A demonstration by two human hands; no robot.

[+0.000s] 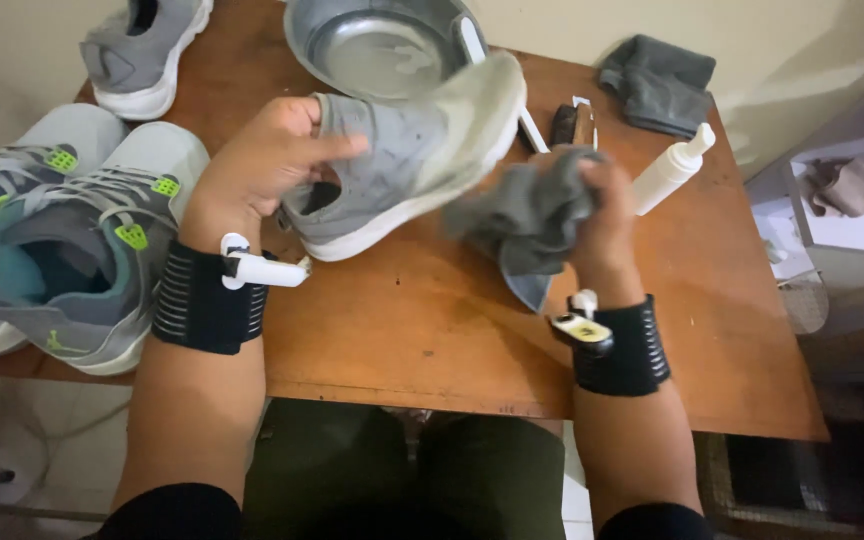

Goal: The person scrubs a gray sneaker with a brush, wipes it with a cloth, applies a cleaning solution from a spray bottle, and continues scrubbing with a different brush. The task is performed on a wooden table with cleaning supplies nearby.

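Left hand (270, 158) clamped on the heel end of a grey sneaker (407, 150), thumb laid across the upper, fingers hidden behind the collar. Shoe held clear of the wooden table (432, 330), tilted with the pale sole turned away from the grip and the toe pointing toward the other hand. Right hand (602, 215) closed tight round a bunched grey cloth (527, 210), the cloth pressed just against the toe end of the held shoe, one loose corner hanging below the fist. Black bands with small white clips worn on both wrists. Beyond the held shoe, a round metal basin (377, 40); just past the right fist, a white pump bottle (674, 168) lying tilted, and farther off a folded dark grey cloth (657, 80). A dark brush (564, 125) glimpsed between the shoe and the right hand, mostly hidden. Outward of the left wrist, a pair of grey and teal sneakers (62, 240) with lime eyelets, side by side; beyond them, a second grey sneaker (147, 50) at the table's far corner.
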